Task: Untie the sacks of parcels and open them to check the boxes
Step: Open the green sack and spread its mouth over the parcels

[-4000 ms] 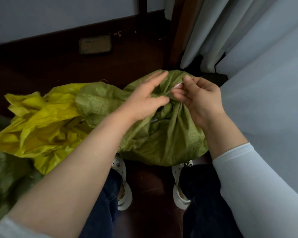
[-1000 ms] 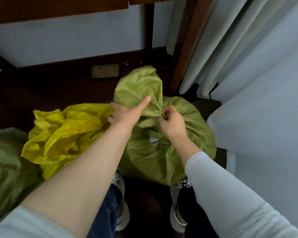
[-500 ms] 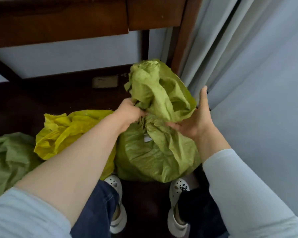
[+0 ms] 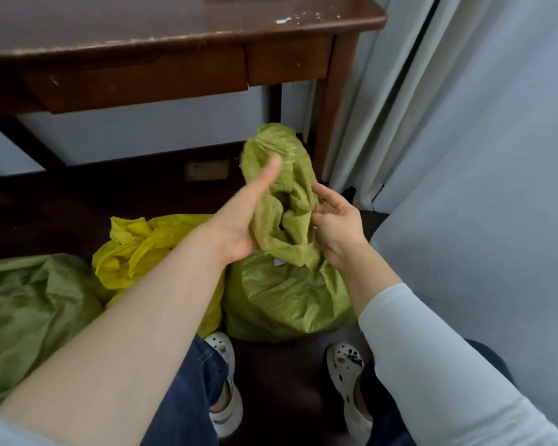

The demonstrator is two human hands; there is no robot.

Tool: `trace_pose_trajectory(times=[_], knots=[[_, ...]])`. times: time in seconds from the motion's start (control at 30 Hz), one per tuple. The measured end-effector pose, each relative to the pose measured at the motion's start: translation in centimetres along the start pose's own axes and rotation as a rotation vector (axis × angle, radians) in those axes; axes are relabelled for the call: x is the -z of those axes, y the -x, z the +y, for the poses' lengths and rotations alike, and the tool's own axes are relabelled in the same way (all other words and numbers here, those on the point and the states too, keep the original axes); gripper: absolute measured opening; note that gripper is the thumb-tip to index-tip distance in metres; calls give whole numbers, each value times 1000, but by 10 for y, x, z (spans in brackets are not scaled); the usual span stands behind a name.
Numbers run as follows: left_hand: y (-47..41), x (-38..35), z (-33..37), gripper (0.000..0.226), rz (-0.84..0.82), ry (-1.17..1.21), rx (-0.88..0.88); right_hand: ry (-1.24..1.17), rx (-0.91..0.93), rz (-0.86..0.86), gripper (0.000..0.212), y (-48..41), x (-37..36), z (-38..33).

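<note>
A green woven sack (image 4: 281, 300) stands on the dark floor in front of my feet, with its loose neck (image 4: 281, 149) pulled upright. My left hand (image 4: 239, 220) grips the neck from the left, thumb up along the front and fingers hidden behind the fabric. On the neck's right side, my right hand (image 4: 339, 230) has its palm up and its loosely bent fingertips touch the folds. A small white tag (image 4: 277, 262) shows below the neck. No boxes are visible.
A crumpled yellow sack (image 4: 136, 246) lies left of the green one, and another green sack (image 4: 29, 304) is at the far left. A dark wooden desk (image 4: 174, 37) stands over them. Pale curtains (image 4: 384, 107) hang to the right. My white shoes (image 4: 221, 349) are below.
The tie at the neck has come off and the neck has been lifted upright. My left hand shifted its hold up the neck. My right hand came in against the folds.
</note>
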State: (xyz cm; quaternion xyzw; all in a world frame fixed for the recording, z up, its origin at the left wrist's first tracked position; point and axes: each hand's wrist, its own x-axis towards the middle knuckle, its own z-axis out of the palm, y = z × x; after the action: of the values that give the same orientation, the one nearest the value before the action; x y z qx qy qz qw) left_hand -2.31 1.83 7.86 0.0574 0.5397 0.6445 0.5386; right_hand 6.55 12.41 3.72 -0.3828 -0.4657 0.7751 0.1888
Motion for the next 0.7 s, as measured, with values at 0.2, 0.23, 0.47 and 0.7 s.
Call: trace_pose_trajectory(times=[0.2,0.23,0.47,0.7], knots=[[-37,7,-3,25,389,236,51,-504,-236,16,47,1,20,8],[-42,12,1,28,366,267,58,-563,-271,-9,43,2,29,8],[-48,16,17,47,332,306,25,242,-88,139,49,-3,29,-8],[-45,44,14,56,418,293,270,-626,-348,195,33,-28,53,-37]])
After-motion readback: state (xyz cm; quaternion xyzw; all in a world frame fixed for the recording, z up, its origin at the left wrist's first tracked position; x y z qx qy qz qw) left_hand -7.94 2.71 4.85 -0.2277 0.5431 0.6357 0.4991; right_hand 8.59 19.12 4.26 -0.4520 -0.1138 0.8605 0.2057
